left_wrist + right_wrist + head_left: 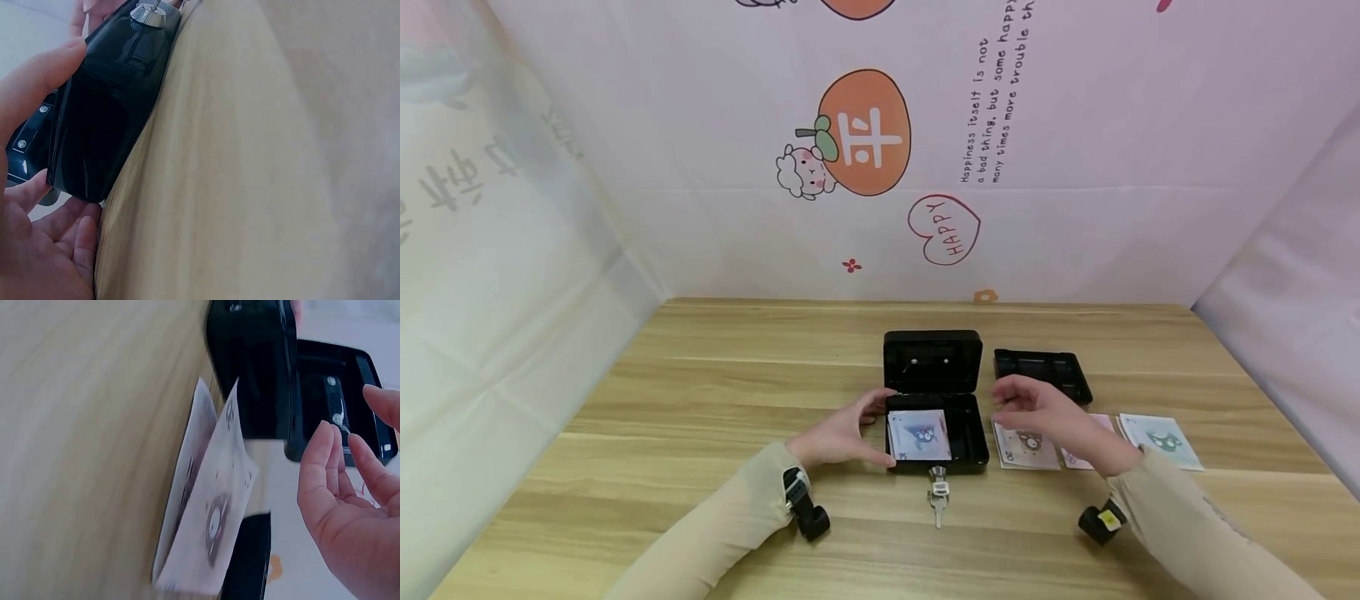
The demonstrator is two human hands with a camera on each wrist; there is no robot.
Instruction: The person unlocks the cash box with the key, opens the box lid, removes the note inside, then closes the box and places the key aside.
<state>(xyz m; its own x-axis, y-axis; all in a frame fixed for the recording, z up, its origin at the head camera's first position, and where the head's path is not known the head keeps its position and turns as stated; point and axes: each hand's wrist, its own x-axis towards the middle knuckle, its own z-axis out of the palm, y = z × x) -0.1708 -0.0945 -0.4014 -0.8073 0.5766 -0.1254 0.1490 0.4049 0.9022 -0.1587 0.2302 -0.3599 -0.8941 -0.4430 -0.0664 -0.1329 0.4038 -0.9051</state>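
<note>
A small black cash box [973, 429] stands on the wooden table with its lid [932, 360] raised. Inside, on the left, lies a stack of bluish play banknotes [920, 435]. My left hand [841, 431] holds the box by its left side, thumb at the front corner and fingers at the back corner. A key ring hangs from the front lock with a key [938, 504]. To the right of the box, my right hand [1052, 417] hovers with loosely bent, empty fingers over brown banknotes [1028, 454], whose top note bows upward in the right wrist view.
A black compartment tray [1045, 367] lies behind the right hand. Pink banknotes [1077, 462] lie partly covered by that hand, and green banknotes [1163, 442] sit further right. Printed cloth [737, 208] hangs at the back and both sides.
</note>
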